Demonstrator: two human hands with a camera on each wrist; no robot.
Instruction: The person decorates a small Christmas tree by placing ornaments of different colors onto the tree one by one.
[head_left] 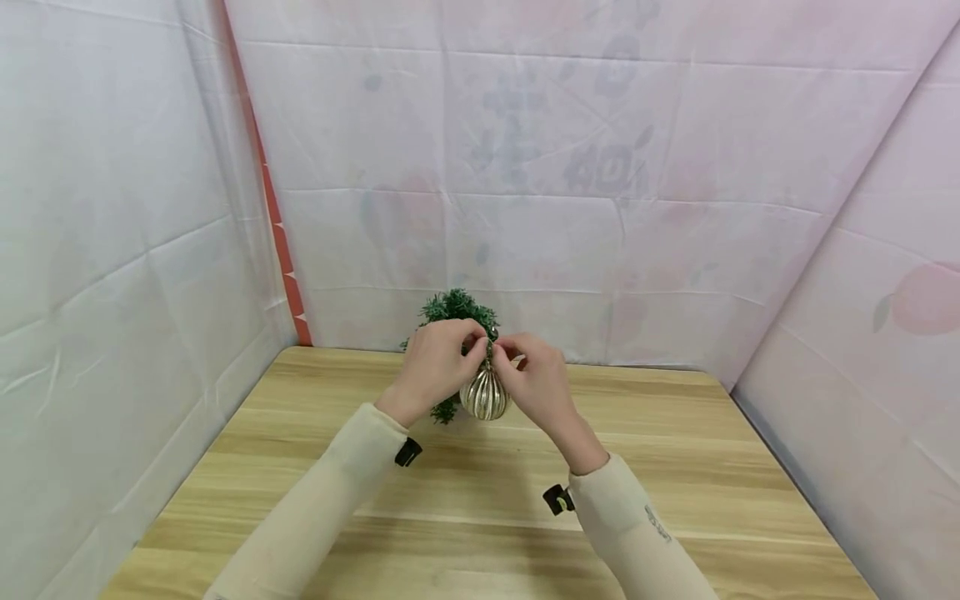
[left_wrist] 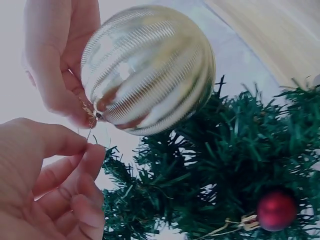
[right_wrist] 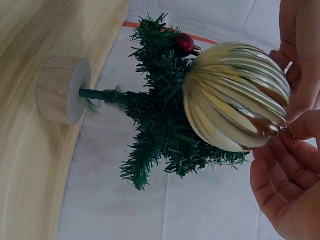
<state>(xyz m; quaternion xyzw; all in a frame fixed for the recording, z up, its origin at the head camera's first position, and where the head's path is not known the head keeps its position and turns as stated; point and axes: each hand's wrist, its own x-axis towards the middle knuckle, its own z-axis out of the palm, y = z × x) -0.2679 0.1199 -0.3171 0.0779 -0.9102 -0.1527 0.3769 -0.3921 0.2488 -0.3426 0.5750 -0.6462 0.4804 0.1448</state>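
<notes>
A large ribbed gold Christmas bauble (head_left: 485, 397) hangs between the two hands, in front of a small artificial Christmas tree (head_left: 456, 303). The left hand (head_left: 437, 364) pinches the thin hanging loop (left_wrist: 89, 134) above the bauble's cap between thumb and fingertips. Close by, the right hand (head_left: 538, 385) pinches the gold tie at the cap, best seen in the right wrist view. A small red bauble (left_wrist: 277, 210) sits among the green branches, with a gold thread beside it. The hands and the gold bauble hide much of the tree in the head view.
The tree stands on a round wooden base (right_wrist: 53, 90) near the back edge of the wood-grain table (head_left: 480, 533). Pale printed cloth (head_left: 540, 150) hangs behind and on both sides. A black strap piece (head_left: 408, 452) shows at the left wrist.
</notes>
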